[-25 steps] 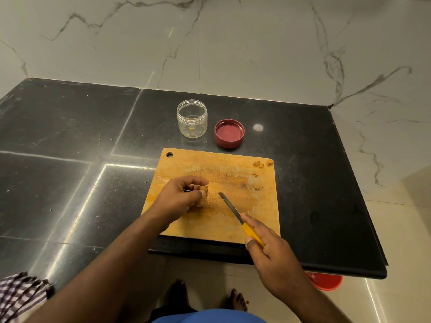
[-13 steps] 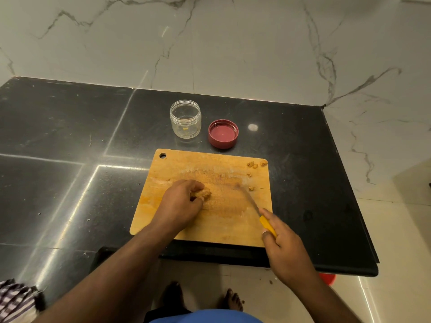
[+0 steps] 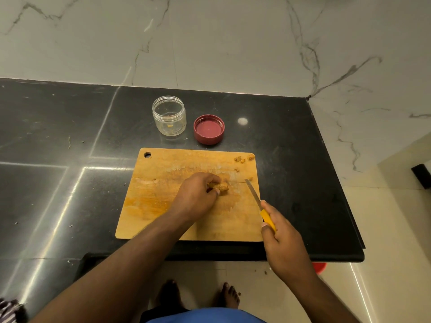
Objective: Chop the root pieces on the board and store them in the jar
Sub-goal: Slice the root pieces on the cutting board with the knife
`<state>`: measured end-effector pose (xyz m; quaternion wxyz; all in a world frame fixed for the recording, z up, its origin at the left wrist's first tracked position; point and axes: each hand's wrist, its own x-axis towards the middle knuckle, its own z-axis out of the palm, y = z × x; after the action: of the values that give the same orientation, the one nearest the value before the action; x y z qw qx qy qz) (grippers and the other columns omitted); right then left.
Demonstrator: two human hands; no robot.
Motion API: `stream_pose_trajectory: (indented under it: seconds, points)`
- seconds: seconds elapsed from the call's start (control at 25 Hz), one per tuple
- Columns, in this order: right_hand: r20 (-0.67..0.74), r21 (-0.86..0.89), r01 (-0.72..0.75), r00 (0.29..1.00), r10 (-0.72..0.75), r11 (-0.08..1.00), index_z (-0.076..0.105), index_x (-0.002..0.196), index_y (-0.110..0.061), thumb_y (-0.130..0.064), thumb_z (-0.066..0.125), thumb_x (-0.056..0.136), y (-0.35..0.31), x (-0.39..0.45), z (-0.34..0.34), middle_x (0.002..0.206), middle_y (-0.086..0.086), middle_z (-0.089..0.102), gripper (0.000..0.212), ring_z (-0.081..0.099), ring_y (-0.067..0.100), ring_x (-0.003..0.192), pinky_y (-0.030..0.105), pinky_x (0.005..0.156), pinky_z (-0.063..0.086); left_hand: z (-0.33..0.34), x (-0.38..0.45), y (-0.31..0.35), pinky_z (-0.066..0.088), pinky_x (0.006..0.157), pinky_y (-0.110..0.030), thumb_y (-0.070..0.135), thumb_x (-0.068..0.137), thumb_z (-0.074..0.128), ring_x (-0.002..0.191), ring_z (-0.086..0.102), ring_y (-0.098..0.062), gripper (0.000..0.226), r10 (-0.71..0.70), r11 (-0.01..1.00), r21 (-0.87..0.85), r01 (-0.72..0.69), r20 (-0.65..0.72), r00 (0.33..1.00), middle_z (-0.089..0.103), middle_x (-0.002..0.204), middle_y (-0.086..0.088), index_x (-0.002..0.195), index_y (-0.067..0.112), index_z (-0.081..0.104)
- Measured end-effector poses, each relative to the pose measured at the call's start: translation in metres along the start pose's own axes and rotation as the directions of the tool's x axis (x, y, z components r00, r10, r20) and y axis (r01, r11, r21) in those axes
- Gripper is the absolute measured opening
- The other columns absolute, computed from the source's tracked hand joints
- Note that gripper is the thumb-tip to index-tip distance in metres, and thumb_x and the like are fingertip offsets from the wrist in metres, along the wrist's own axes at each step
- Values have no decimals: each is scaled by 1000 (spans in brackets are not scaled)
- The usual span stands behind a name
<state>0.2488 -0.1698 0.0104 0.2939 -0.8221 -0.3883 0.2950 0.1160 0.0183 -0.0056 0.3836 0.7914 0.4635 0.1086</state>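
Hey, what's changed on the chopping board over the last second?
The right hand has drawn the knife away to the right; its blade now sits near the board's right edge, apart from the root piece. The left hand keeps its grip on that piece. Jar, lid and small bits are unmoved.

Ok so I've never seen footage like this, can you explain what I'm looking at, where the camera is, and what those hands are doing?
There is no machine here. The camera sits on a person's head, looking forward and down at their own arms; their bare feet show at the bottom.

On the black counter lies a wooden cutting board. Behind it stand an open clear jar and, beside it, its red lid, upturned.

The left hand holds a yellowish root piece down on the board with curled fingers. The right hand grips a yellow-handled knife, its blade off to the root's right. Small cut bits lie at the board's far right corner.
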Motion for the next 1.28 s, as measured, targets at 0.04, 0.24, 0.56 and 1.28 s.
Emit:
stream_pose_trajectory:
  seconds: [0.04,0.24,0.56,1.28]
  points:
    - [2,10,8,1000,-8,1000,35,148,-38,-22,44,103,-1,0,-1,125,-11,52,48,57,-7,90,13,66,50,0,1,0,46,88,-22,19,93,69,107,58,-11,36,-2,1000,16,2,1,1000,64,127,5,128,26,67]
    - [96,54,72,992,-77,996,32,149,-39,-22,41,103,-17,-8,7,135,-24,40,50,44,-19,107,0,82,36,-17,-8,-16,43,85,-21,19,92,69,103,58,-10,36,-33,996,80,35,-29,999,63,125,5,128,25,67]
    - [176,-58,219,963,-206,974,22,154,-31,-22,37,105,-43,-7,31,142,-11,42,53,40,-5,113,11,95,36,-19,-15,-28,42,79,-21,28,90,73,95,57,-8,36,-53,996,67,59,-87,995,61,113,7,125,24,68]
    - [232,-217,277,946,-226,936,16,155,-32,-22,34,104,-57,-1,44,127,-6,47,54,51,10,105,29,87,50,-17,-15,-30,44,79,-21,27,90,74,96,57,-8,35,-40,998,52,44,-83,996,64,116,5,124,24,69]
